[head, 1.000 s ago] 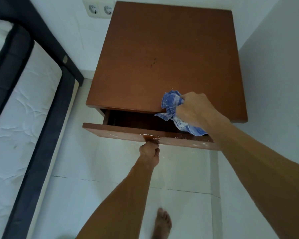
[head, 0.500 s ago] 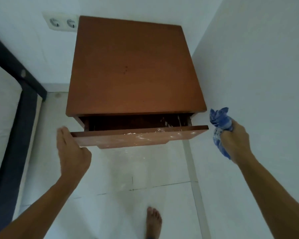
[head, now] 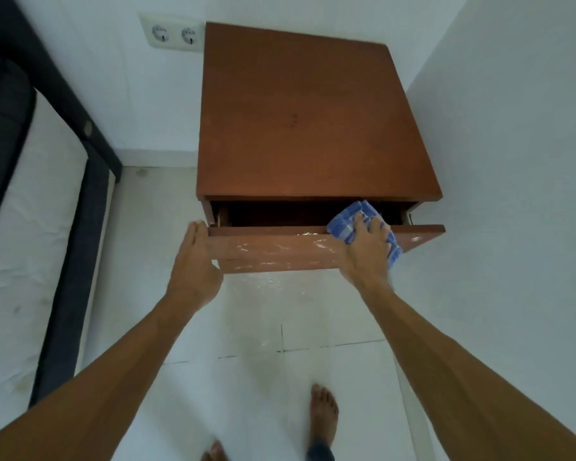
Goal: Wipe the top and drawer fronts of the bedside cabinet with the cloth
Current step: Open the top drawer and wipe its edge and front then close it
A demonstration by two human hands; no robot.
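Drawer interior dark; I cannot make out any contents. Lower drawer fronts hidden beneath the open top drawer (head: 280, 249). Bedside cabinet (head: 310, 121) sits in the corner, right wall just beside it, open floor (head: 256, 387) in front, bed (head: 30, 234) to the left. Right hand (head: 366, 251) presses the blue checked cloth (head: 350, 224) over the drawer's top edge, fingers spread flat on it. Left hand (head: 193, 261) lies open, fingers extended against the drawer's left end. Both forearms cut off at the frame's bottom.
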